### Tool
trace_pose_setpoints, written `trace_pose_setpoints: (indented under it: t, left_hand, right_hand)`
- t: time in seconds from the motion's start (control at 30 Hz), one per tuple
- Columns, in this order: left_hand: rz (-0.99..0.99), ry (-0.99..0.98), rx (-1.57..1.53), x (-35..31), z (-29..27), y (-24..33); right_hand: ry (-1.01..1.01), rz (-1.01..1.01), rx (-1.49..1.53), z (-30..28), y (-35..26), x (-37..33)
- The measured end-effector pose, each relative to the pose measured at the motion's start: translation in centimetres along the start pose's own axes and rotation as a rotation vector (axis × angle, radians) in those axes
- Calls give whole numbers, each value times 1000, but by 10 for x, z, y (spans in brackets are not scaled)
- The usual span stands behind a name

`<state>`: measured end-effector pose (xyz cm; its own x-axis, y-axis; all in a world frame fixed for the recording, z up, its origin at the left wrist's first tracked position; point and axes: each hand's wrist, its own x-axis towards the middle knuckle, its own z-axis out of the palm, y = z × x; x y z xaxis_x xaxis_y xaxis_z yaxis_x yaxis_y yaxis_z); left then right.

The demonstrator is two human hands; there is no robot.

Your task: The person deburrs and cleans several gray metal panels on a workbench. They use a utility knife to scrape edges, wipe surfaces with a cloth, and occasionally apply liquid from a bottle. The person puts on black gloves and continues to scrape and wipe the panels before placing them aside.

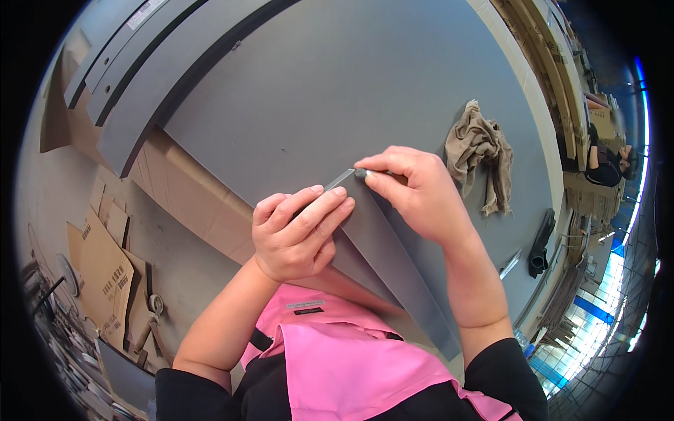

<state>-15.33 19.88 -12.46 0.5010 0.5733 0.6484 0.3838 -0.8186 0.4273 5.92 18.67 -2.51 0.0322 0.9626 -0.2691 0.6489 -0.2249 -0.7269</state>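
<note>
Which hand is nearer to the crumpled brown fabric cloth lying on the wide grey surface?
Right. The right hand is close by, just left of the crumpled brown fabric cloth in view; the left hand is farther off, lower and further left.

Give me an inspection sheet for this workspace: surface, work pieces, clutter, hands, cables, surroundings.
Surface: grey panel, wide and flat, with small dark marks too small to identify.
Work pieces: grey strip, slanting from the hands toward the lower right; dark piece at its upper end, exact kind unclear.
Clutter: crumpled brown cloth on the panel's right side; black object near its right edge.
Hands: left hand holds the strip near its upper end; right hand pinches the dark piece.
Cables: nothing seen.
Surroundings: grey boards at upper left, cardboard on the floor at left, another person far right.
</note>
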Motion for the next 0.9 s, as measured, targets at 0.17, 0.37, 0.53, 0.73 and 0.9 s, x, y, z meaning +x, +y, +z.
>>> trace_pose_setpoints:
  t: [0.17,0.37,0.53,0.73,0.9]
  left_hand:
    - [-14,-3,-7,-1,0,0]
    - [-7,-5,-9,0,0,0]
    - [-6,-6,3,1,0,0]
    - [-2,-9,-5,0,-1,-1]
    - [-5,-21,4,0,-1,1]
  right_hand:
    - [-2,60,-78,3,-1,-1]
    - [7,-23,-102,0,-2,-4]
    - [40,-30,-123,4,0,0]
    - [-136,167,-132,-15,-6,-12]
    - [126,115,107,14,-9,-1]
